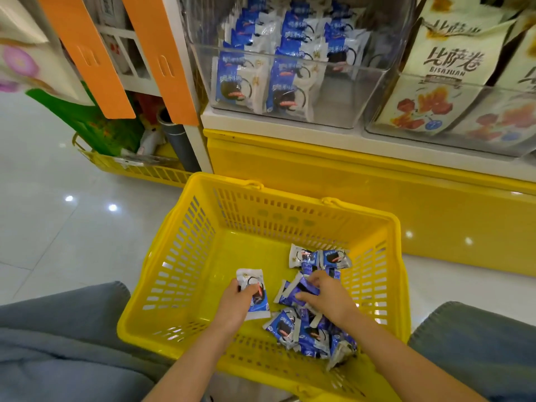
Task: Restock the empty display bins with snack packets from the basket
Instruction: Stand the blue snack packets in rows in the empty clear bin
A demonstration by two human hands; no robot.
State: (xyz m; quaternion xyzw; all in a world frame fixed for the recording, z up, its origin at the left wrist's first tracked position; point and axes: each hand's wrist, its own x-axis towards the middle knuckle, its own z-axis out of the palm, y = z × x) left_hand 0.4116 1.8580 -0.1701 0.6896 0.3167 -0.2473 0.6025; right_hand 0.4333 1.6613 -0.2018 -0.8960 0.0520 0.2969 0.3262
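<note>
Down on the floor, one yellow slatted basket [185,227], both hands inside. Roughly ten snack packets in it, exact count lost to overlap: a pair [333,258] side by side toward the far right wall, one in the left hand, a few under the right hand, a heap [307,332] against the near right corner. Each small and pillow-shaped with crimped ends, part blue and part white, a dark round biscuit printed in the middle.

Left hand [235,307] curled round a single packet [253,288], thumb across its face, apart from the others near the basket's middle. Right hand [329,298] palm down on the pile, fingertips [311,281] bent and clamped with the thumb on a blue packet [298,290].

Above, two clear display bins on the white shelf. Left bin [348,94] partly filled with the same packets, two upright in front, more rows stacked behind. Right bin [516,140] holding large cream bags [443,62] marked BISAJUAN.

Two orange panels [87,53] at upper left. One more yellow basket [139,169] beyond, well apart. Two knees in grey trousers [72,314], one on either side.
</note>
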